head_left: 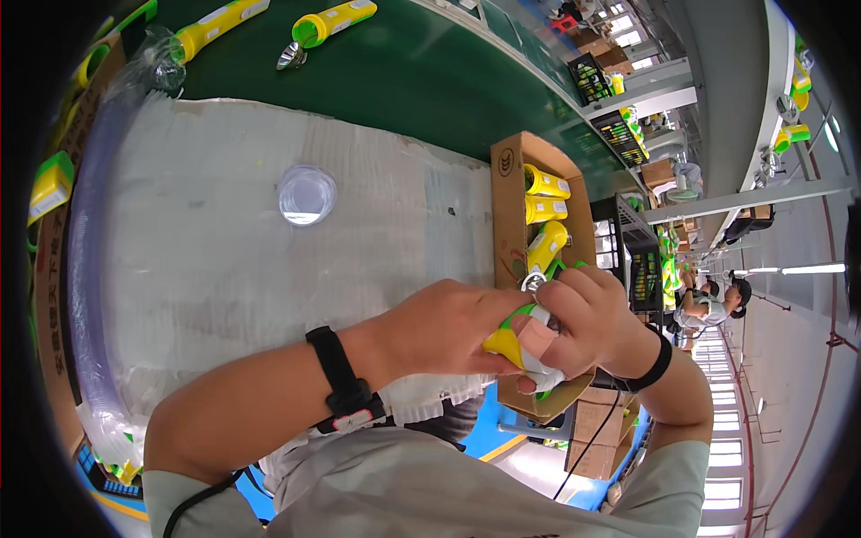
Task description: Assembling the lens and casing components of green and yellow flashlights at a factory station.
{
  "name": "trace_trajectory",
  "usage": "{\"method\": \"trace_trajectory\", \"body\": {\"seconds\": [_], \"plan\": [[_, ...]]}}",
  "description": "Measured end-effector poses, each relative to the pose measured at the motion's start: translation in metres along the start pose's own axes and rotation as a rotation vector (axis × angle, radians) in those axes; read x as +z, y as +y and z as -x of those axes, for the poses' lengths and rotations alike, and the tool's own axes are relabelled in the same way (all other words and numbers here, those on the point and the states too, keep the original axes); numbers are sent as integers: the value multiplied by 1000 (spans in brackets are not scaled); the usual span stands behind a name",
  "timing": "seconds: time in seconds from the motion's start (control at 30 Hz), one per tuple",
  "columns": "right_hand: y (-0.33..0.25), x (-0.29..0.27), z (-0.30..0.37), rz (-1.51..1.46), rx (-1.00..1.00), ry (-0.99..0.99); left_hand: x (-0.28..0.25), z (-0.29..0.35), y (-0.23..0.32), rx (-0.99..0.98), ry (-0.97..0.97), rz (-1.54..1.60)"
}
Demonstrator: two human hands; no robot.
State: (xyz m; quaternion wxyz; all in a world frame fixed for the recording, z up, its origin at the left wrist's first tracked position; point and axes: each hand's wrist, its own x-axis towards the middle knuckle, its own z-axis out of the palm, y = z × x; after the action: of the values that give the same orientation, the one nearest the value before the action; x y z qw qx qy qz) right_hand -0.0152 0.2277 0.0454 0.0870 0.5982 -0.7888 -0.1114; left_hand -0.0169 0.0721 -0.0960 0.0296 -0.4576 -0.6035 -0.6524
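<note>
Over the near end of a cardboard box [508, 206], my two hands close together around a yellow and green flashlight body [504, 344]. My left hand [446, 327] grips it from the left, fingers bent around it. My right hand [587, 318] has its fingers curled over the other side, with something white at the thumb and fingertips. A shiny silver reflector [533, 282] shows just beyond the fingers; whether it is joined to the held body is hidden. Several yellow flashlight bodies [547, 184] lie in the box. A small stack of clear round lenses [307, 195] rests on the plastic-covered work surface [215, 269].
Two yellow flashlights [220, 25] lie on the green belt [404, 72] at the far side, one with a loose reflector [291, 56]. A rolled plastic edge [99, 233] and another carton [52, 305] border the left. Black crates [641, 269] stand at right.
</note>
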Motion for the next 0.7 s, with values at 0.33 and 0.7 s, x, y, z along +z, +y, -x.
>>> {"method": "trace_trajectory", "body": {"seconds": [0.33, 0.7], "plan": [[-21, -3, -14, -124, 491, -88, 5, -3, 5, -88, 138, -168], [3, 4, -2, -145, 97, 22, -10, -13, 10, -229, -184, 364]]}}
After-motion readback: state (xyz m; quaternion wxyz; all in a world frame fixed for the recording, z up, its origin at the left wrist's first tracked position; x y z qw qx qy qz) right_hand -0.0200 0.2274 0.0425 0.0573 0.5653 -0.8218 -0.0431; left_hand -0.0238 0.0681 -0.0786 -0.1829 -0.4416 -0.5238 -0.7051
